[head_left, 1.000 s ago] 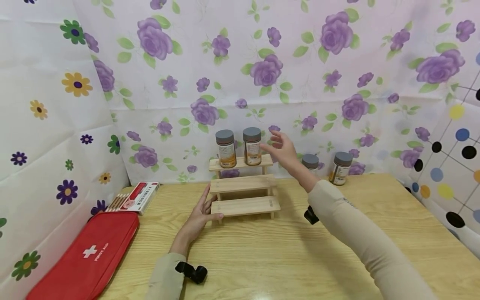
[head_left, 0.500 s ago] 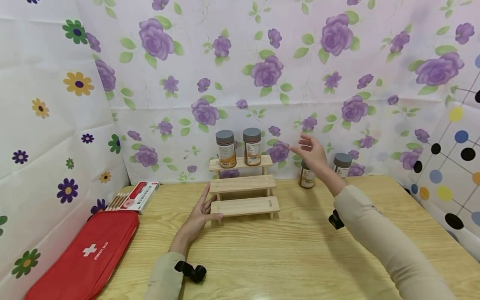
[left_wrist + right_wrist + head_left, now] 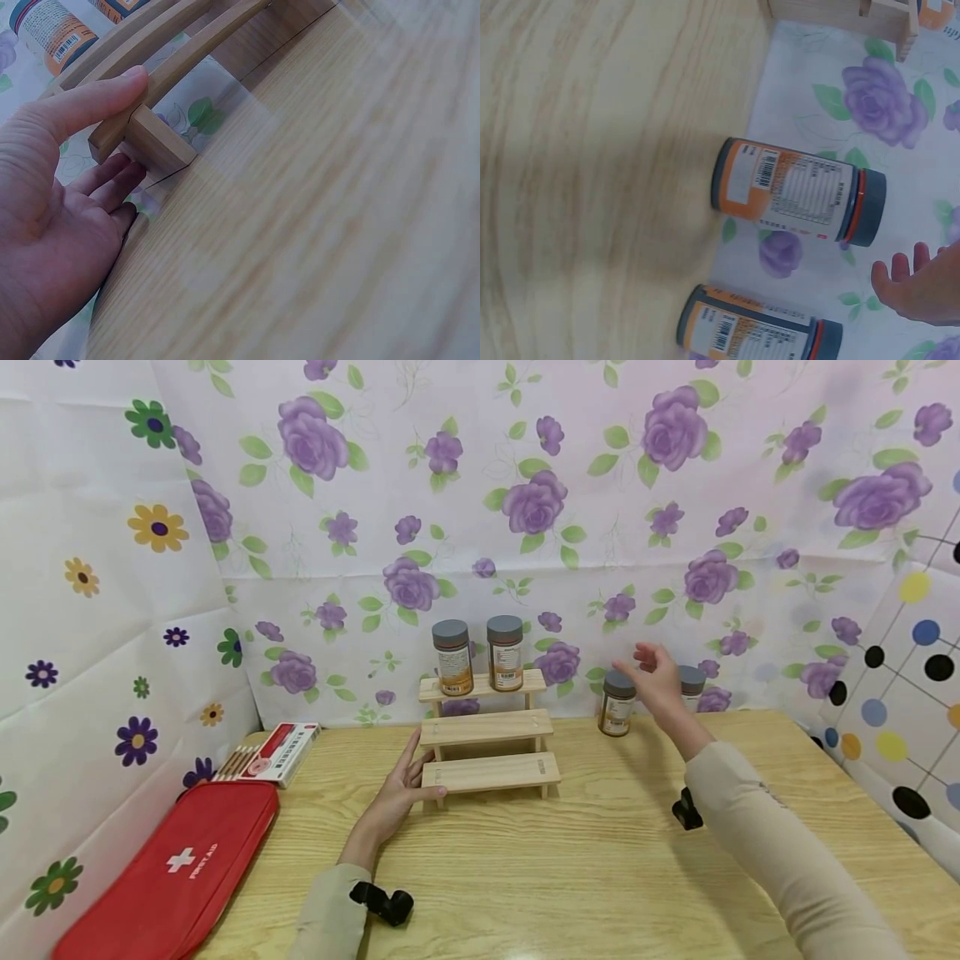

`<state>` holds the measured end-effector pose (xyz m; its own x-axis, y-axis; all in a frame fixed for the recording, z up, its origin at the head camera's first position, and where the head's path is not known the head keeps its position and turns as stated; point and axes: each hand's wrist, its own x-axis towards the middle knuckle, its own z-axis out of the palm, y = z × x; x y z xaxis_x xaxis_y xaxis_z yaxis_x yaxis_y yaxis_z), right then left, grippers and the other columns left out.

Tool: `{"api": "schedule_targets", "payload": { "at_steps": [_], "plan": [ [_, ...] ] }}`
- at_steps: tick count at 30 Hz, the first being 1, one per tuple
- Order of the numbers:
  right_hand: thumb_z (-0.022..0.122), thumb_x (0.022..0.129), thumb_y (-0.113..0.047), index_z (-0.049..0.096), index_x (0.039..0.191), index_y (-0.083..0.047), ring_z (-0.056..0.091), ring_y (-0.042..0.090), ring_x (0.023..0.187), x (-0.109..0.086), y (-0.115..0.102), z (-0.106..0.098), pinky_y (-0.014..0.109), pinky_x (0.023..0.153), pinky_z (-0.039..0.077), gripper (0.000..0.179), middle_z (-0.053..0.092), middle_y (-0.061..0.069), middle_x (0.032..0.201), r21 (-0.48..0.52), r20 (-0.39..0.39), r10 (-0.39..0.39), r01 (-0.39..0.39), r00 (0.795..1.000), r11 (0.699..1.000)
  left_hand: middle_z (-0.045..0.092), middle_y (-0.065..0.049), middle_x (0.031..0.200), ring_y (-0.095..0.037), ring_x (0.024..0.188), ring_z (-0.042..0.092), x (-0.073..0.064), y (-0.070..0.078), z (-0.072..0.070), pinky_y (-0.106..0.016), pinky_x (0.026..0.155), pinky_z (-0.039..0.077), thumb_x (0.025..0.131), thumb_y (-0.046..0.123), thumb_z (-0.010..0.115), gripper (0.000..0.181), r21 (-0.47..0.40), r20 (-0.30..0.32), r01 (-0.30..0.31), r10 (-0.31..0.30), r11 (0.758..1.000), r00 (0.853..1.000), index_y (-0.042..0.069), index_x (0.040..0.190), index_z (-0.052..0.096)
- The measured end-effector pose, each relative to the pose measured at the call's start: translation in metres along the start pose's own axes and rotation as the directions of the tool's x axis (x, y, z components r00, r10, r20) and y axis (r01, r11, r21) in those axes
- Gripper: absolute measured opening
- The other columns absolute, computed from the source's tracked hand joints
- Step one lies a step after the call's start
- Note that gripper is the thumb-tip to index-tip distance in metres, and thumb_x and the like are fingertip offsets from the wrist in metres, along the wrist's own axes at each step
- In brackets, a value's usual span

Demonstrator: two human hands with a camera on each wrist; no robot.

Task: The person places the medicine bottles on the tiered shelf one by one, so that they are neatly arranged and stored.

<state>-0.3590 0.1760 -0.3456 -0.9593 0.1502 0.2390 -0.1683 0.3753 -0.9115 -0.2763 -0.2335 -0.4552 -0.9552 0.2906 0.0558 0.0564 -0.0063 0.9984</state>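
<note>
A three-tier wooden step shelf [image 3: 487, 727] stands on the table, two grey-lidded jars on its top tier: the left jar [image 3: 453, 662] and the right jar [image 3: 506, 656]. My left hand [image 3: 392, 802] grips the left end of the lowest tier. In the left wrist view, its thumb [image 3: 101, 101] lies on top of the board and the fingers reach underneath. My right hand [image 3: 660, 687] is at the lid of a third jar [image 3: 617, 713] on the table, fingers loosely bent and holding nothing. Behind that hand, partly hidden, is a fourth jar [image 3: 691, 680].
At the left lie a red first aid pouch [image 3: 180, 868] and a red and white box [image 3: 281, 753] beside a bundle of thin sticks [image 3: 238, 763]. A flowered cloth [image 3: 360, 527] hangs behind the table.
My right hand has moved away from the jars on the top tier, rightward and then down to the jars on the table. My left hand has stayed on the shelf.
</note>
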Motion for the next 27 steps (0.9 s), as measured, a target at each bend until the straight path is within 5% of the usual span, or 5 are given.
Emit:
{"api": "schedule_targets", "payload": {
  "at_steps": [13, 27],
  "plan": [
    [0.063, 0.095, -0.028, 0.016, 0.157, -0.006, 0.025, 0.041, 0.146, 0.001, 0.025, 0.007, 0.052, 0.119, 0.030, 0.081, 0.021, 0.023, 0.160, -0.007, 0.122, 0.127, -0.127, 0.984, 0.992, 0.011, -0.014, 0.165, -0.027, 0.154, 0.006, 0.001, -0.001, -0.001, -0.048, 0.127, 0.000, 0.087, 0.001, 0.069, 0.108, 0.002, 0.004, 0.000, 0.000, 1.000, 1.000, 0.040, 0.157, -0.003],
    [0.064, 0.094, -0.020, 0.016, 0.156, -0.002, 0.032, 0.039, 0.144, 0.003, 0.042, 0.019, 0.045, 0.119, 0.034, 0.081, 0.029, 0.026, 0.156, 0.045, 0.063, 0.190, -0.193, 0.980, 0.980, 0.009, -0.018, 0.165, -0.031, 0.154, 0.005, 0.001, 0.000, -0.001, -0.051, 0.125, -0.001, 0.086, 0.001, 0.070, 0.108, 0.005, 0.002, -0.009, 0.009, 1.000, 1.000, 0.035, 0.157, -0.003]
  ]
}}
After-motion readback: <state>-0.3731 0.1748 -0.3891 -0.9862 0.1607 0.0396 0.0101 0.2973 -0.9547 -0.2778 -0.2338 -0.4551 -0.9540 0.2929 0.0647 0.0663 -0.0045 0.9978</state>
